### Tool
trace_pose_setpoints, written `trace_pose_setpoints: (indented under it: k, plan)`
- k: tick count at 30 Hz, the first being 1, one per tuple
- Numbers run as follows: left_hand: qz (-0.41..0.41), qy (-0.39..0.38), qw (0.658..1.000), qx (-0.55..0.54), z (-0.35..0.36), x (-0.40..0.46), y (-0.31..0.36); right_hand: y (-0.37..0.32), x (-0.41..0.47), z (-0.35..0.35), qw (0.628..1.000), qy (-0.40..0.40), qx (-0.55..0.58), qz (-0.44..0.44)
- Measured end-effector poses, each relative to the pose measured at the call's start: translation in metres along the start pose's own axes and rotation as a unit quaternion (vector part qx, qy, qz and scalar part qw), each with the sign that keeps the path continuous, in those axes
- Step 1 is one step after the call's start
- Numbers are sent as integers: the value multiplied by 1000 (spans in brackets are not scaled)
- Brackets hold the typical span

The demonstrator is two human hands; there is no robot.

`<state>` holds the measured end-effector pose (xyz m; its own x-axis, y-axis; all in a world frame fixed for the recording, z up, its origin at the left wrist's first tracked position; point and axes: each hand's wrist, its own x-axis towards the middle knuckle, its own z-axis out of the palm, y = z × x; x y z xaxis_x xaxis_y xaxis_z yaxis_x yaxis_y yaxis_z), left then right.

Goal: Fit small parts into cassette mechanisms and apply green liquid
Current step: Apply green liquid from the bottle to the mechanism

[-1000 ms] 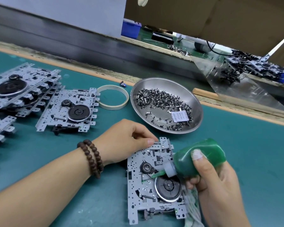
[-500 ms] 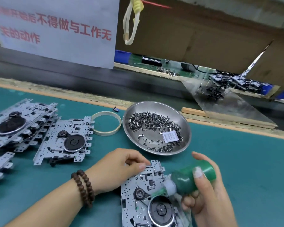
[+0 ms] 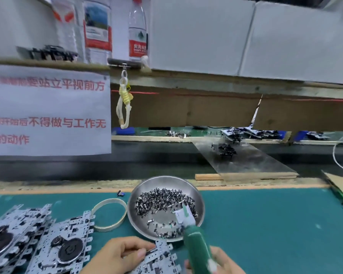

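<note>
cassette mechanism (image 3: 158, 260) and green bottle (image 3: 196, 252) gripped in hands, steel dish (image 3: 198, 196) of parts just behind

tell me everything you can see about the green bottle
The green bottle is a small squeeze bottle of soft-looking translucent green plastic with a whitish nozzle end. The right hand grips its lower part at the bottom edge of the view. It is tilted, with the nozzle end up and away from the person, over the near rim of the metal dish of small parts. Its tip is blurred, so whether it touches anything there cannot be told. It is lifted off the metal mechanism that the left hand holds.
</note>
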<state>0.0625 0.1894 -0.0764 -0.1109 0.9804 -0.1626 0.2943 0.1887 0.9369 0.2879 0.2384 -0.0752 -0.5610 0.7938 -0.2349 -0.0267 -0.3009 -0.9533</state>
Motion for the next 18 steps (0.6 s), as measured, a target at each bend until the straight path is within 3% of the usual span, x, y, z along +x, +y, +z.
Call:
trace_pose_setpoints:
  k: [3,7,11,14,18]
  plan:
    - [22,36,999,23,-8,-2,13,-14,6,-22,998,44,53,-13]
    - [60,67,995,51,-16,-1,38,-9,4,-59,975,179,-98,-87]
    - [48,43,998,-27,-6,7,59,7,4,-66,959,167,-222,-54]
    - [28,23,996,-87,5,9,74,7,-10,-71,943,213,-229,-117]
    - [71,15,994,-81,7,15,104,-24,-19,-67,912,280,-257,-156]
